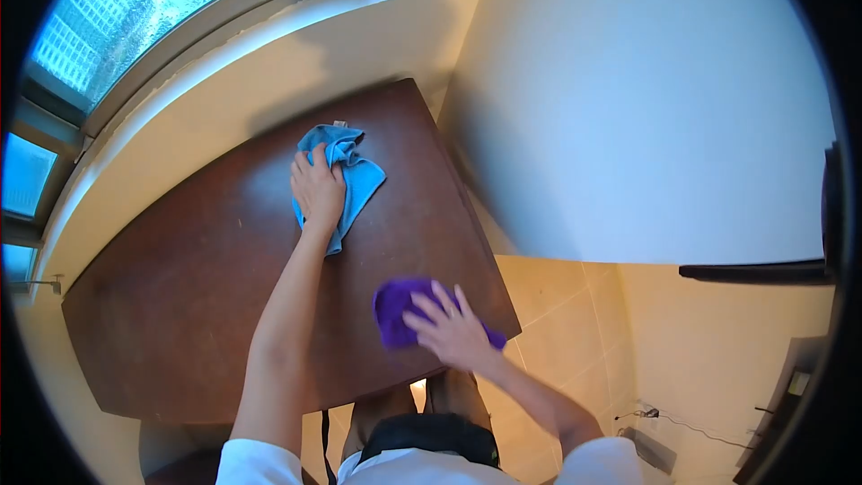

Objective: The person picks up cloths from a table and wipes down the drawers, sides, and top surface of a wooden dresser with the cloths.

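Observation:
A crumpled blue cloth [362,181] lies near the far edge of a dark brown wooden table [197,278]. My left hand [319,190] is on top of it, with fingers bent and closed on its bunched folds. Closer to my body, a purple cloth [392,310] rests by the table's right front corner. Over this one my right hand [452,332] is spread, palm down, fingers stretched apart and slightly blurred. Part of the purple cloth is hidden beneath the hand, and one end shows at the table edge.
A beige wall with a window [171,9] runs behind the table on the left. To the right stands a large pale panel [628,108] above a tiled floor [561,332]. A cable [691,425] is at the lower right. My legs are at the table's front edge.

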A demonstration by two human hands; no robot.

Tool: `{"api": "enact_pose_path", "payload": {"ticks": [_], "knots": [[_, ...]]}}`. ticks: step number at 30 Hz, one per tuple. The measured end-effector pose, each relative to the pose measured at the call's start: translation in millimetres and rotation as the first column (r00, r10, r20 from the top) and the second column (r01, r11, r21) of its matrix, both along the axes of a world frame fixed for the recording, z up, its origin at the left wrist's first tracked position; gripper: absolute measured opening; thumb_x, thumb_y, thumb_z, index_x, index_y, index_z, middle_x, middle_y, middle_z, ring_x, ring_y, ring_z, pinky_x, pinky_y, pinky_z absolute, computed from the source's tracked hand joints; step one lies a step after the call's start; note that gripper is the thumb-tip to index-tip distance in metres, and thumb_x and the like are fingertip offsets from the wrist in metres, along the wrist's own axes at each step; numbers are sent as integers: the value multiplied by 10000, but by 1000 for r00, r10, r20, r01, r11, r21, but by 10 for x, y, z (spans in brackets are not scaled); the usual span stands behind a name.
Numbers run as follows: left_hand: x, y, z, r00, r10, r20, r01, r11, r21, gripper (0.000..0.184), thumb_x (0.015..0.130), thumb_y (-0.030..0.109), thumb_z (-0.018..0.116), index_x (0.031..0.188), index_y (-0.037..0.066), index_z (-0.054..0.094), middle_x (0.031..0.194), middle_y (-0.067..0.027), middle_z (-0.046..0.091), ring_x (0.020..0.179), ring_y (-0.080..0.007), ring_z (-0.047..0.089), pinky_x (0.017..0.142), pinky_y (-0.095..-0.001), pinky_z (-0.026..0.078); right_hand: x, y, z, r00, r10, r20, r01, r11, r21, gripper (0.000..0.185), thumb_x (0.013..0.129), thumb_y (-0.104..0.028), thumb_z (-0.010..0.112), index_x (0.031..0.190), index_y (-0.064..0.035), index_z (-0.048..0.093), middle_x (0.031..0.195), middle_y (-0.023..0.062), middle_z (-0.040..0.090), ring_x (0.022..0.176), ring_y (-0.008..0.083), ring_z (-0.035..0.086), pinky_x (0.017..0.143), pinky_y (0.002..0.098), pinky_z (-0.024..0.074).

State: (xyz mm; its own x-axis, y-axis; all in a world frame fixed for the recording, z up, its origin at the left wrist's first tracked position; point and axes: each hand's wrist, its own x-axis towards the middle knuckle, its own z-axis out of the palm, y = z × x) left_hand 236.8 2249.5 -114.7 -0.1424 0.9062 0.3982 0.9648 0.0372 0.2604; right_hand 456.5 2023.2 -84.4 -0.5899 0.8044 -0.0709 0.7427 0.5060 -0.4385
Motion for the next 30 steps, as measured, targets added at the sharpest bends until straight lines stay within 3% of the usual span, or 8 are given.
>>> {"api": "enact_pose_path", "payload": {"ticks": [4,8,11,14,19,21,28,30], "knots": [[-47,-393,88,998,-59,4,59,998,-29,433,773,121,553,1196,77,477,1207,-219,432,1067,-365,455,892,-440,384,-351,1588,-125,991,-118,-59,129,960,250,406,850,-307,514,1222,-143,502,1370,104,349,1322,322,210,1046,564,165],[53,-476,98,996,9,85,-2,997,-81,504,792,133,463,1292,88,411,1371,-224,294,1258,-399,299,1037,-472,256,-684,2823,-338,963,-196,-185,253,895,368,437,861,-328,485,1232,-97,474,1362,141,341,1310,362,220,1045,554,171],[55,-481,113,999,36,25,-33,990,-139,530,778,165,477,1298,90,406,1372,-210,301,1260,-397,297,1043,-476,245,-778,2929,-328,945,-248,-211,309,889,338,466,849,-308,507,1249,-76,451,1356,168,336,1295,388,234,1049,526,192],[33,-426,118,999,32,23,-29,990,-138,561,761,181,491,1308,99,398,1381,-205,294,1270,-391,288,1052,-472,232,-538,2179,-197,968,-138,-209,200,929,312,562,817,-261,564,1303,-49,379,1370,205,300,1275,419,249,1040,510,230],[70,-428,147,999,44,17,-41,988,-152,577,744,177,507,1309,118,403,1381,-196,299,1278,-387,276,1049,-476,232,44,852,27,996,-52,-69,52,999,2,589,817,-306,563,1314,-54,370,1373,174,306,1280,401,250,1039,517,221],[54,-408,147,999,52,11,-50,987,-150,579,742,177,510,1308,120,406,1381,-192,302,1279,-385,274,1049,-478,231,79,886,-26,969,-238,69,236,971,40,571,835,-329,538,1313,-60,378,1366,157,326,1283,392,249,1037,533,206],[62,-409,161,998,63,7,-61,984,-166,586,730,187,519,1303,135,409,1381,-175,309,1283,-373,275,1041,-474,241,-599,3229,-277,920,-337,-200,388,852,351,494,859,-300,495,1262,-25,417,1326,185,370,1265,400,275,1030,530,220],[54,-400,171,998,66,11,-63,982,-178,580,736,162,518,1303,132,401,1379,-179,309,1258,-390,302,1041,-471,238,-781,3597,-209,909,-399,-120,416,862,290,489,856,-292,499,1255,-20,420,1321,192,370,1258,405,282,1029,524,231]]}}
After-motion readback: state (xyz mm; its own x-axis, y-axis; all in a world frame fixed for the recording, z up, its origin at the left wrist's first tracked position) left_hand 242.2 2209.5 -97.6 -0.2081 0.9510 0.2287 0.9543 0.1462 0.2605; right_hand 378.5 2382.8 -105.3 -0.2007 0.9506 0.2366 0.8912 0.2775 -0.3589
